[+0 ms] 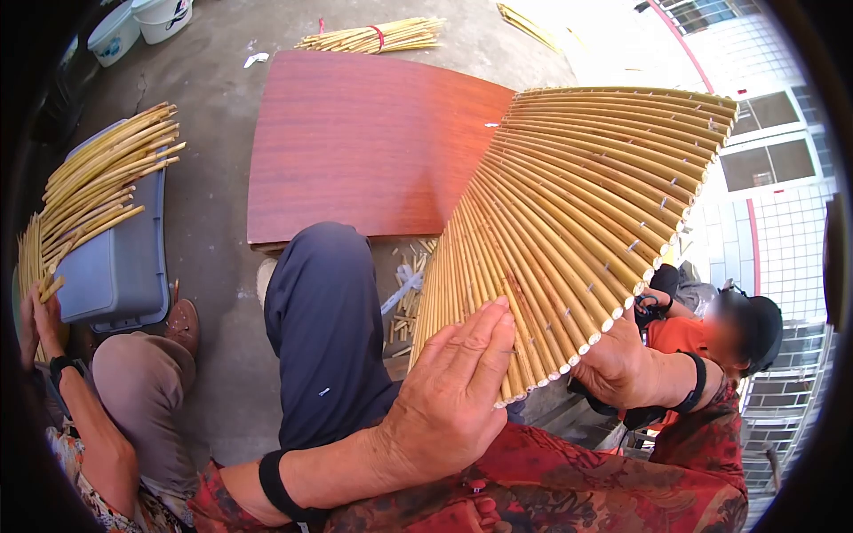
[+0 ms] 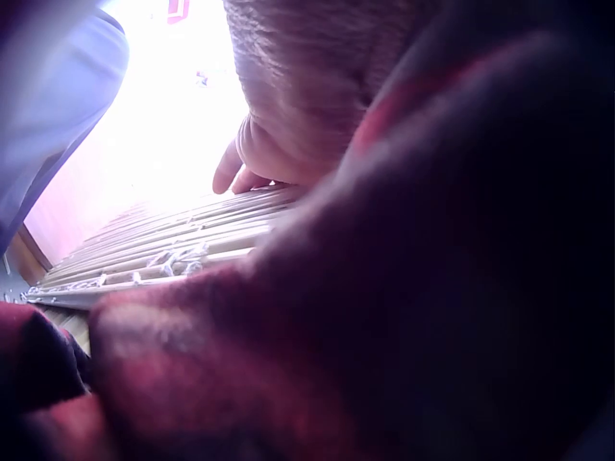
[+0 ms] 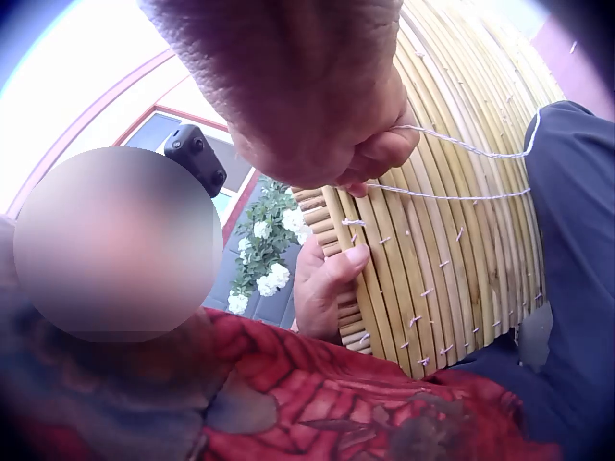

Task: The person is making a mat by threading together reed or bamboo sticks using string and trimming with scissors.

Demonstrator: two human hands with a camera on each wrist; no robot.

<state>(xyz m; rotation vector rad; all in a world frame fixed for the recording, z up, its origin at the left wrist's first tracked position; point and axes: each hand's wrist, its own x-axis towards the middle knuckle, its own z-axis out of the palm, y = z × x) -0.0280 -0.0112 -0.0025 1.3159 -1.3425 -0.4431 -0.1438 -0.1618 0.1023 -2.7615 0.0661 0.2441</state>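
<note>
In the head view, a mat of thin sticks tied side by side (image 1: 569,204) stands raised and fanned out. My left hand (image 1: 453,391) grips its near edge, fingers lying along the face; the right wrist view shows the thumb of this left hand (image 3: 327,288) on the opposite side. Beyond that edge is my right hand (image 1: 617,360), partly hidden by the mat. Curled fingers of the right hand (image 3: 317,115) pinch a white string (image 3: 461,196), which loops over the sticks. In the left wrist view, the left hand (image 2: 298,115) touches the mat (image 2: 192,230).
A reddish wooden board (image 1: 346,142) lies ahead. Stick bundles lie beyond it (image 1: 373,37) and on a grey-blue bin (image 1: 111,275) at left, where another person's hands (image 1: 40,324) hold sticks. Someone in a black cap (image 1: 764,333) sits at right. Short stick pieces (image 1: 404,324) litter the ground.
</note>
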